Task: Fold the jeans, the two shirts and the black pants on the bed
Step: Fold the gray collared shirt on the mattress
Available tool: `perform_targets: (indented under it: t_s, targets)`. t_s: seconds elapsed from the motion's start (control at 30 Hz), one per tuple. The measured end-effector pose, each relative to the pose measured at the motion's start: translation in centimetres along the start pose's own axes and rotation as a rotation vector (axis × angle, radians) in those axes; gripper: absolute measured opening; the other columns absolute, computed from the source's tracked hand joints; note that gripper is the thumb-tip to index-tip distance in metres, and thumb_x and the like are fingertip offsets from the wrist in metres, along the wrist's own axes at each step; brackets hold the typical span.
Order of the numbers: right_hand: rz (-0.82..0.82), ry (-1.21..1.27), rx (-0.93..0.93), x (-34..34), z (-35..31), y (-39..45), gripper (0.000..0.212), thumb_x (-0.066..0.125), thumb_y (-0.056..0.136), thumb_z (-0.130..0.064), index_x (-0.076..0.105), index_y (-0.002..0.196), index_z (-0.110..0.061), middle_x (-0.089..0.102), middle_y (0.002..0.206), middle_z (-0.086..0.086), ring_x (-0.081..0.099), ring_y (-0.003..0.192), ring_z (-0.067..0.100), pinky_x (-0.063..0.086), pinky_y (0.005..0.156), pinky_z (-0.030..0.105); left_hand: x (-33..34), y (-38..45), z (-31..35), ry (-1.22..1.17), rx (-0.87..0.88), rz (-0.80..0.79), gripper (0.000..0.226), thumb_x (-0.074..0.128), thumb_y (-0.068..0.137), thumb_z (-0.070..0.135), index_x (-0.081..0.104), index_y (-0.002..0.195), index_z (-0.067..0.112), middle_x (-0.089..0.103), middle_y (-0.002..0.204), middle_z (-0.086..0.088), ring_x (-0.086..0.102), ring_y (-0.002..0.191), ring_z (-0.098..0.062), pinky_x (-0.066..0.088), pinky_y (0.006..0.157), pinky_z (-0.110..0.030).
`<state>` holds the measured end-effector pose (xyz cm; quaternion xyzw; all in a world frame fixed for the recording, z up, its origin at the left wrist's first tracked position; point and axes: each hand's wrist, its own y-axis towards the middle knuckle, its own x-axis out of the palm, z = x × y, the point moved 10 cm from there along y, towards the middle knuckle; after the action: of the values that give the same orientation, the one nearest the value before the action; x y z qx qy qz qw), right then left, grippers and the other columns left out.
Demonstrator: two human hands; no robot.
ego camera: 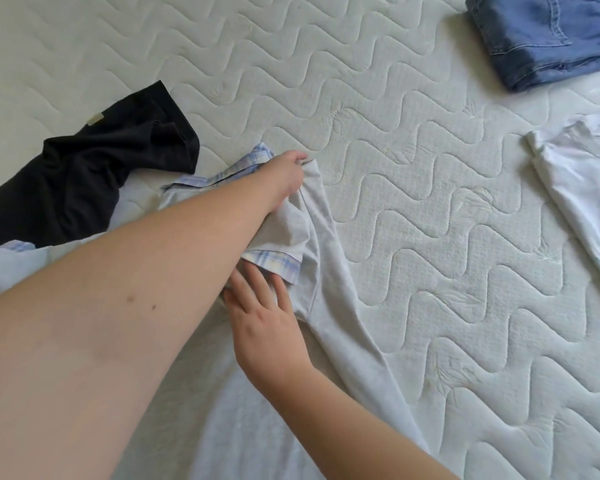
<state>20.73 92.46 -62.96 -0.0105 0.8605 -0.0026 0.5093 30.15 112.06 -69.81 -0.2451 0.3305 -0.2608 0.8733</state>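
Fingers first: those of my right hand [269, 327] lie straight and a little spread, flat on the pale grey shirt [340, 306], their tips just under the plaid cuff [274, 263] of the sleeve that is turned in over the body of the garment. That hand comes in from the lower right and grips nothing; it only presses the cloth down.

My left hand [288, 174] reaches further out, its forearm crossing over the shirt from the lower left. Its fingers are curled and pinch a fold of the grey cloth at the shoulder, right beside the plaid collar [253, 161]. From where I watch I see the thumb side and the knuckles; the fingertips are hidden in the fabric.

I see the shirt lying on the near left part of the quilted white mattress [413, 188], its right edge running diagonally toward the bottom of the view.

Beyond my left arm, the black pants [90, 168] lie crumpled at the left edge, overlapping the far left part of the shirt.

At the right edge lies the white shirt [579, 181], partly out of view and well apart from the grey one. Farthest off, in the top right corner, the jeans [548, 39] sit folded into a compact stack.
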Motion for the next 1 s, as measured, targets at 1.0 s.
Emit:
perform_targets:
  t_s: [1.0]
  targets:
    - [0.08,0.078,0.112,-0.4,4.0,0.5,0.056,0.03,0.078,-0.008,0.062,0.123,-0.013,0.068,0.101,-0.004,0.06,0.087,0.019,0.051,0.078,0.03,-0.9,-0.6,2.5,0.04,0.236,0.015,0.047,0.062,0.094,0.024,0.047,0.138,0.021,0.056,0.128,0.0,0.057,0.114,-0.014,0.042,0.092,-0.022]
